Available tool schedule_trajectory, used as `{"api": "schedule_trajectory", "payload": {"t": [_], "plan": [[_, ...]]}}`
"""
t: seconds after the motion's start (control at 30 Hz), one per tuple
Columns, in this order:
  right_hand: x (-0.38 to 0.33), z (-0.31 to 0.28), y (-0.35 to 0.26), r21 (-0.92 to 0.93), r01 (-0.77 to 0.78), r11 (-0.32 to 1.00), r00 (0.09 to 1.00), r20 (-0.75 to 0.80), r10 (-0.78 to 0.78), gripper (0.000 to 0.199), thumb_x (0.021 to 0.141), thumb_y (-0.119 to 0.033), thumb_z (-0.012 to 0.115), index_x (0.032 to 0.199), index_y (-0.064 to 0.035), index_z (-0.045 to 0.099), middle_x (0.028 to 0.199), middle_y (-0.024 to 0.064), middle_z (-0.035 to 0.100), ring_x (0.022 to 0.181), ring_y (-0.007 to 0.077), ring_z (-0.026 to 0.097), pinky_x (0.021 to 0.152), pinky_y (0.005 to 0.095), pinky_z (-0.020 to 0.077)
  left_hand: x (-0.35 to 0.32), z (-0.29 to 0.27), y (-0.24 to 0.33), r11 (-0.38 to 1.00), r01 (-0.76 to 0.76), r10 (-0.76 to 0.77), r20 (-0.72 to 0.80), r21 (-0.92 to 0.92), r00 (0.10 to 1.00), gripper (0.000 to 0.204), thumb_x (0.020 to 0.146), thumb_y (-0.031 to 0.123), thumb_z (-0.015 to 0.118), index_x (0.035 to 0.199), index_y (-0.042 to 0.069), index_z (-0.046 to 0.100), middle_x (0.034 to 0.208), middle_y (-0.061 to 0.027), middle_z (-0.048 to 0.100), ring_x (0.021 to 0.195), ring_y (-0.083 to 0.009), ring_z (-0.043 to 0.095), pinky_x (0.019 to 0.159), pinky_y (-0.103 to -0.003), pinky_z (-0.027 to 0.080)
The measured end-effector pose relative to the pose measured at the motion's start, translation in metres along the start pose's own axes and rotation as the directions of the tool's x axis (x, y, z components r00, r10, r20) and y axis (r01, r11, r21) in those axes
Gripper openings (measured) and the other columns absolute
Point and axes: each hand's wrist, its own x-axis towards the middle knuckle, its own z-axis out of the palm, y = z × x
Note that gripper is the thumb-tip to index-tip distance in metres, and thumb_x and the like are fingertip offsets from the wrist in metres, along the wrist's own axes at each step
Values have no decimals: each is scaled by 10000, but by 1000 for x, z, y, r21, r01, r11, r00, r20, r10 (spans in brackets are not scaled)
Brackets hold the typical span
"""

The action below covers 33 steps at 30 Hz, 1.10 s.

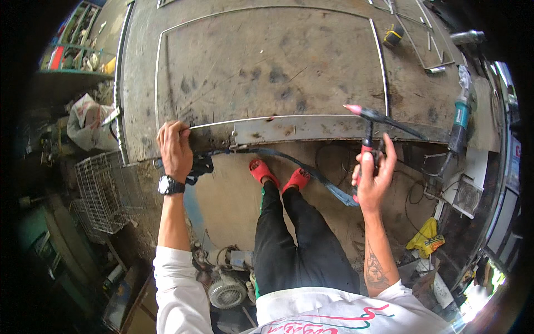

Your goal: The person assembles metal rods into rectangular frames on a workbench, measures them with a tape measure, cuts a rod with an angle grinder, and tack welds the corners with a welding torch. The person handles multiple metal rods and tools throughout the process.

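A thin metal rectangular frame (383, 69) lies flat on the brown, stained worktable (267, 67). At its near left corner my left hand (176, 146) has its fingers bent down and closed over the bar. My right hand (374, 178) wraps round the red and black handle of a TIG welding torch (368, 133), held up beyond the table's near edge. The torch's pink nozzle points left, above the frame's near right corner and apart from it. A flat metal strip (311, 127) runs along the near edge of the table beside the frame's near bar.
A teal angle grinder (460, 114) rests at the table's right end. Farther back are a black and yellow tape measure (393, 35) and a smaller metal frame (414, 36). A wire basket (100, 189) stands left; a motor (227, 290) and a yellow bag (427, 237) lie below.
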Motion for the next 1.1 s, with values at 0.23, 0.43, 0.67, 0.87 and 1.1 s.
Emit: {"api": "schedule_trajectory", "payload": {"t": [0.23, 0.43, 0.67, 0.87, 1.1], "plan": [[-21, -68, -15, 19, -13, 1000, 947, -321, 18, 529, 1096, -211, 551, 1572, -147, 330, 959, 90, 629, 543, 92, 544, 433, 244, 452, 70, -109, 14, 986, -156, 162, 106, -65, 981, 106, 954, 94, 709, 1044, 44, 680, 866, -96, 628, 777, -263, 597, 764, -380, 476], [-41, -93, -27, 120, -29, 992, 824, -559, 91, 466, 1107, -234, 528, 1540, -132, 391, 975, 98, 634, 536, 114, 537, 418, 264, 449, 163, -206, -3, 986, 152, -161, -167, -67, 973, 261, 1064, 245, 646, 1111, -3, 712, 974, -55, 711, 874, -142, 616, 809, -315, 518], [-59, -89, -16, 176, -36, 984, 795, -592, 135, 490, 1104, -228, 536, 1555, -135, 369, 966, 98, 634, 539, 107, 532, 417, 257, 433, 91, -207, -15, 279, 804, -747, 408, -525, 525, 234, 1088, 341, 585, 1067, 133, 690, 630, 107, 428, 476, -26, 312, 410, -233, 244], [-72, -100, -2, 127, -118, 985, 815, -554, 169, 508, 1103, -224, 536, 1567, -131, 351, 957, 97, 633, 535, 104, 530, 423, 255, 431, -47, -113, 97, -288, 612, -832, 509, -737, 221, 246, 1080, 381, 589, 1024, 143, 574, 697, 78, 404, 536, -57, 319, 460, -237, 269], [-62, -91, -11, 108, -115, 987, 840, -519, 155, 488, 1105, -225, 527, 1555, -113, 375, 968, 100, 633, 539, 110, 524, 424, 259, 444, -49, 47, 295, 293, 646, -444, 498, -705, 745, 281, 1062, 207, 607, 1258, 50, 480, 1255, -152, 686, 1147, -284, 675, 997, -430, 542]]}}
